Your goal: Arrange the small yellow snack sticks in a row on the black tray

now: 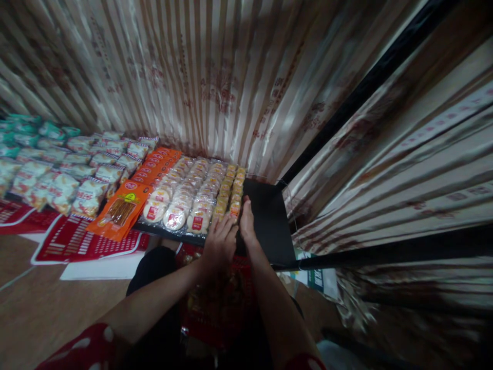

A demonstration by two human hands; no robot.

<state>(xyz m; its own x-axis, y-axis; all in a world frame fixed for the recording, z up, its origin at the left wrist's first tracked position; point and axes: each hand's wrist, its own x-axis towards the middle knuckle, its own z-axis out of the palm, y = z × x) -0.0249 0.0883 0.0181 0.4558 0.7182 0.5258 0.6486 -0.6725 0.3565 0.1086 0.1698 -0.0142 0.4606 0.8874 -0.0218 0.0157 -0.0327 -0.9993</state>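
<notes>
My left hand (220, 244) lies over the front end of the rows of small gold-wrapped snacks (232, 187), its fingers stretched out on them. Along the right side of those rows my right hand (247, 221) stands on edge, fingers straight and the palm turned toward the snacks. Neither hand is closed round a packet, though some left fingertips are hard to make out. Left of the gold rows are several rows of round white crackers in clear wrap (183, 200). All of these sit on a black shelf (269, 216).
Orange snack packets (123, 208) and white chip-like bags (63, 187) continue to the left, with green bags (26, 131) beyond. Striped printed sheeting (215, 67) hangs behind. A black pole (358, 92) slants at the right. A red bag (219, 308) is under my forearms.
</notes>
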